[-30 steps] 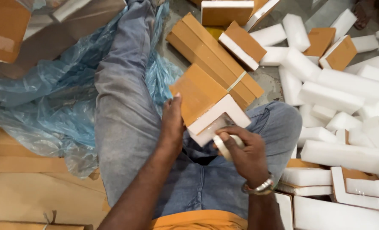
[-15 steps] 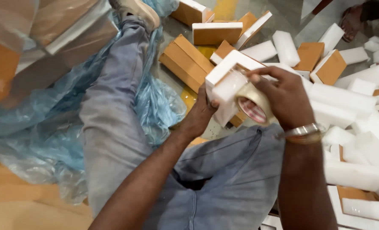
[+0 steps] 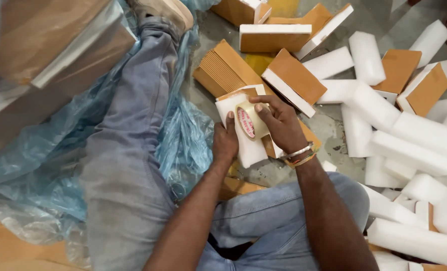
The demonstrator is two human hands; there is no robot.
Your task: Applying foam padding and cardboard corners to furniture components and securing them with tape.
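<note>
At the far left lies a large cardboard box (image 3: pixel 47 55) wrapped in clear film, with crumpled blue plastic sheeting (image 3: pixel 42 165) spread below and beside it on the floor. Next comes the person's outstretched leg in grey jeans (image 3: pixel 128 150), running up to a shoe (image 3: pixel 165 11) at the top edge. Just right of the leg, the left hand (image 3: pixel 225 142) presses flat, fingers together, against the left face of a white foam block (image 3: pixel 243 138) backed with brown cardboard, which stands over the stack of corrugated cardboard sheets (image 3: pixel 223 70) near the middle of the floor. The right hand (image 3: pixel 280 123), wearing metal bangles at the wrist, is clamped around a roll of clear packing tape (image 3: pixel 251 120) and holds it against the front of that same block, thumb and fingers curled over the roll's rim. Behind the hands sit several foam-and-cardboard pieces (image 3: pixel 294 78), some tilted. To the right, many loose white foam bars (image 3: pixel 409 135) lie scattered across the grey concrete floor (image 3: pixel 334 125), overlapping one another out to the right edge.
</note>
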